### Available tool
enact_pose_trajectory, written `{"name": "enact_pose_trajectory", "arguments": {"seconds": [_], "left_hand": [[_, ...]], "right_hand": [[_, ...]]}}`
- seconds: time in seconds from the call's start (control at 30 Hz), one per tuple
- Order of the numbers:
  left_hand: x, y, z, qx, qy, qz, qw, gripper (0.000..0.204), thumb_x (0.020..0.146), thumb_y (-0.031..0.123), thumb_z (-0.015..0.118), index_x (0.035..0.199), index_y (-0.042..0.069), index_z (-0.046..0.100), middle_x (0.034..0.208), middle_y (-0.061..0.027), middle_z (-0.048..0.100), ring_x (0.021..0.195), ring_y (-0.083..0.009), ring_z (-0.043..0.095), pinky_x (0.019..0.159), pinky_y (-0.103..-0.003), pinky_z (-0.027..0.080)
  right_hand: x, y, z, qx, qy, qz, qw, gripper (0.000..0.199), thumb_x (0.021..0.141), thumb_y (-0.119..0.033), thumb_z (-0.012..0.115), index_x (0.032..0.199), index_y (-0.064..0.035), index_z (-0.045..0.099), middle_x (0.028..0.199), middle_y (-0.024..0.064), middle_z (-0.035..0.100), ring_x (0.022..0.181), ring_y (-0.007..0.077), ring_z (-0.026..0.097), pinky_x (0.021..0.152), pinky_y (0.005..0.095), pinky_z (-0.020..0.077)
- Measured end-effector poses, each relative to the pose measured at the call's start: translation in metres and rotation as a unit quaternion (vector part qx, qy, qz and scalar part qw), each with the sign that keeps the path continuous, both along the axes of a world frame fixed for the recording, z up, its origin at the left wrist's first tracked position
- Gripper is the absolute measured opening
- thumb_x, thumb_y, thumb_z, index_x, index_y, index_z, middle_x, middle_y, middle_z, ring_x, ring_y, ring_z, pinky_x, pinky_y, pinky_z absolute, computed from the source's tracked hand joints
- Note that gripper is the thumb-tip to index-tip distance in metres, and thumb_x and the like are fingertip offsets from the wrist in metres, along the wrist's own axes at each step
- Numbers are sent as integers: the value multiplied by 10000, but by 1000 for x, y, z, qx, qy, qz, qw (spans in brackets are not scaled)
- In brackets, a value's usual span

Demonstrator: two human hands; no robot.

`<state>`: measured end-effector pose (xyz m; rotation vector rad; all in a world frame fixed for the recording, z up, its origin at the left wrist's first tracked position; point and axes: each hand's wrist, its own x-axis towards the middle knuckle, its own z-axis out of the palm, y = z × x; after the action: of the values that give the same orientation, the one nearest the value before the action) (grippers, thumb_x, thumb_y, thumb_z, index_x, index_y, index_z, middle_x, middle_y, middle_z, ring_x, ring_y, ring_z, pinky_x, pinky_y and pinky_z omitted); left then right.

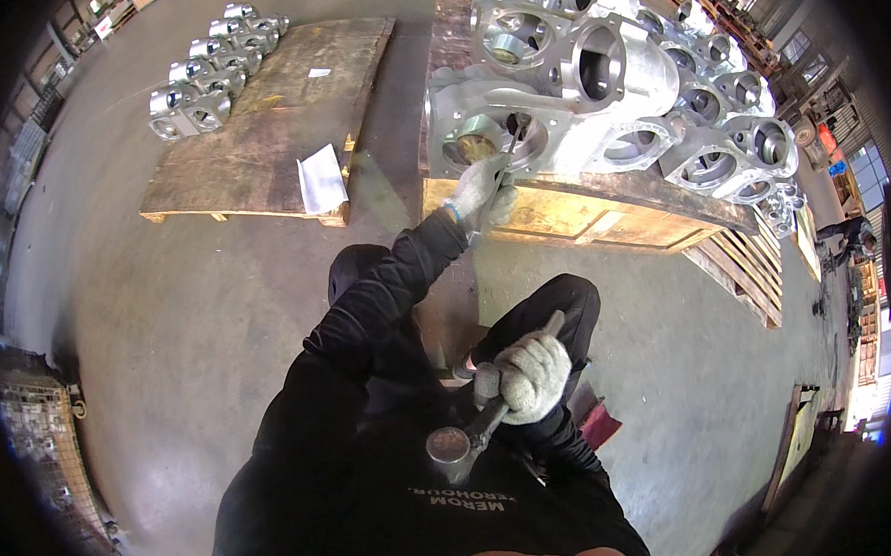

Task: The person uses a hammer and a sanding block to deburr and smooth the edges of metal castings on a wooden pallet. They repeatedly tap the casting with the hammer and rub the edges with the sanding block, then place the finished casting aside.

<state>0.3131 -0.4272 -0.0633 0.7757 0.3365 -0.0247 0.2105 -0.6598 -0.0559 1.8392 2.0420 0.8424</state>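
Gripping a thin metal rod [506, 164], your left hand [478, 191] is closed round the shaft just off the near edge of the wooden crate [552, 212], close to its left corner. The rod slants forward and slightly right from your glove, its far end at an opening in the nearest casting [567, 145] (whether it touches metal, you cannot tell). That casting sits by the crate's near left corner, ahead of your left hand, the nearer one. Your right hand [535, 375] wraps the handle of a hammer [451, 447] low before your torso, its head pointing back toward you. Leftward across the concrete floor [169, 320], a wooden platform [270, 137] bears smaller castings [197, 108] along its left edge.
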Motion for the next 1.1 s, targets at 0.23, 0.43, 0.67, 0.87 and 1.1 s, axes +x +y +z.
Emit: {"name": "enact_pose_trajectory", "arguments": {"seconds": [0.23, 0.43, 0.67, 0.87, 1.1], "left_hand": [[30, 11, -14, -28, 23, 2, 999, 420, 1034, 513, 423, 847, 142, 485, 588, -41, 461, 435, -200, 408, 423, -363, 338], [24, 11, -17, -25, 5, -4, 1000, 393, 1056, 448, 431, 800, 152, 472, 583, -8, 435, 434, -163, 385, 417, -328, 317], [7, 5, -7, 27, 54, 34, 998, 412, 1058, 419, 437, 738, 161, 435, 541, 8, 356, 391, -146, 303, 396, -315, 249], [10, 18, -9, -12, -32, -50, 998, 352, 1028, 401, 511, 793, 138, 512, 585, -20, 448, 430, -164, 409, 410, -330, 340], [12, 7, -9, 97, -3, 41, 994, 382, 1059, 401, 426, 789, 134, 469, 561, -6, 368, 399, -165, 305, 395, -329, 263]], "right_hand": [[23, 27, -25, 359, 408, -167, 823, 224, 785, -228, 678, 795, -25, 584, 674, 155, 579, 595, 377, 589, 551, 433, 488], [17, 7, -21, 397, 356, -5, 846, 238, 736, -202, 711, 809, -51, 543, 711, 130, 569, 600, 348, 585, 576, 437, 462], [29, 18, -23, 392, 406, -93, 820, 222, 738, -152, 705, 741, -58, 504, 701, 138, 552, 613, 369, 570, 568, 447, 448], [15, 30, 0, 404, 350, 104, 839, 296, 562, -138, 775, 764, -71, 569, 771, 82, 601, 651, 288, 623, 584, 383, 495], [30, 43, -23, 371, 419, -156, 814, 193, 648, -175, 695, 765, -67, 585, 634, 134, 558, 561, 350, 578, 532, 444, 473]]}}
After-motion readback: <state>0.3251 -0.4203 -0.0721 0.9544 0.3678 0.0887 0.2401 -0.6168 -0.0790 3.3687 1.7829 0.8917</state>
